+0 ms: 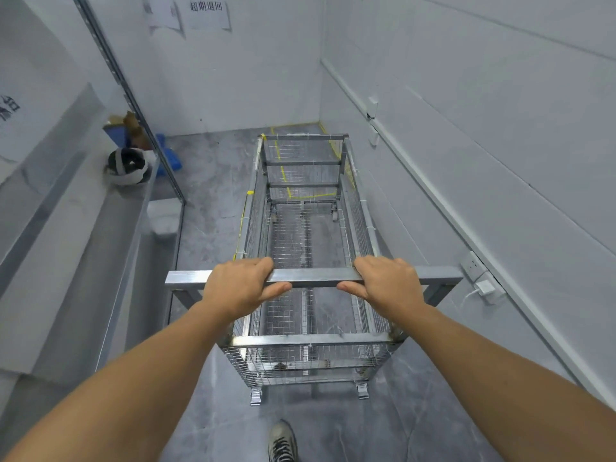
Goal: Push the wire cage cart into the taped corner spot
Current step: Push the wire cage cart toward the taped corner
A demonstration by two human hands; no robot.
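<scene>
**Wire cage cart held by its handle, nose short of the yellow tape**

Wire cage cart (308, 248) stood lengthwise on the grey floor, running from the person toward twelve o'clock, its right side near the white wall (483, 128) at three o'clock. Its mesh basket looked empty, and the floor showed through the wire bottom. Across the near end ran a square steel handle bar (315, 278), wider than the basket itself.

Both hands were on that bar. The left hand (240, 286) was wrapped over it at about eleven o'clock from the person, fingers curled across the top and thumb tucked beneath, closed tight around the steel. The right hand (388, 283) gripped the same bar at about one o'clock in the same manner, thumb pointing inward under the bar. Both arms were stretched out nearly straight.

Yellow floor tape (286, 176) marked a rectangle in the far corner at twelve o'clock, seen partly through the cart's far mesh. The cart's front end overlapped the near edge of the marked spot, though how far in it sat I could not tell.

At ten o'clock a white helmet (128, 166) rested on a long grey shelf (66, 245), with blue bins (168, 155) on the floor beyond it. One shoe (282, 440) showed at six o'clock, behind the cart's rear casters.
</scene>
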